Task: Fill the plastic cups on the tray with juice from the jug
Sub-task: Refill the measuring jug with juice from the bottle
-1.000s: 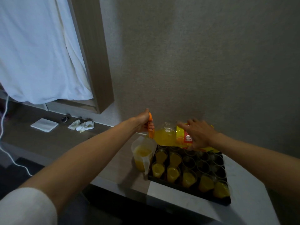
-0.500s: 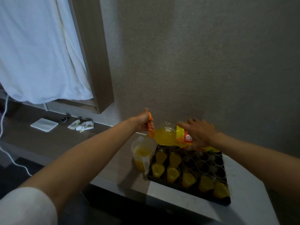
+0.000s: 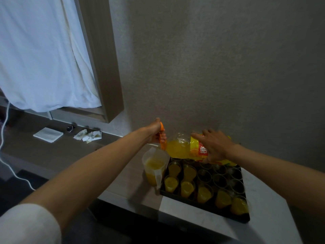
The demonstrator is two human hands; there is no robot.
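A clear plastic jug (image 3: 154, 167) stands on the table (image 3: 263, 224), about a third full of orange juice, its handle turned toward the viewer, just below the curled fingers of the left hand (image 3: 157, 132) and touching or nearly touching the left edge of the black tray (image 3: 207, 207). The tray holds rows of plastic cups (image 3: 204, 191): those in the near row and the two at the left of the next row hold juice, while the ones farther back, beneath the right hand (image 3: 213, 146), look empty. Above the far edge of the tray a large juice bottle (image 3: 177, 149) lies tipped on its side, neck toward the jug, with yellow liquid pooled in its clear shoulder and a yellow and red label under the right palm. The right hand's fingers are spread over the top of the bottle and the thumb curls down around its near side, gripping the body. The left hand's fingers are curled tight around an orange piece (image 3: 163, 138) at the bottle's neck, which hangs just over the jug's rim; whether this is a handle or a cap cannot be told, and no stream of juice can be made out. Well to the left of the left hand, on the darker counter, lie crumpled tissues (image 3: 88, 136), a flat white napkin (image 3: 48, 137) and a small dark object (image 3: 70, 128). Beyond them a white curtain (image 3: 42, 55) hangs beside a wooden frame (image 3: 103, 55), and a white cable (image 3: 10, 166) trails down at the far left.
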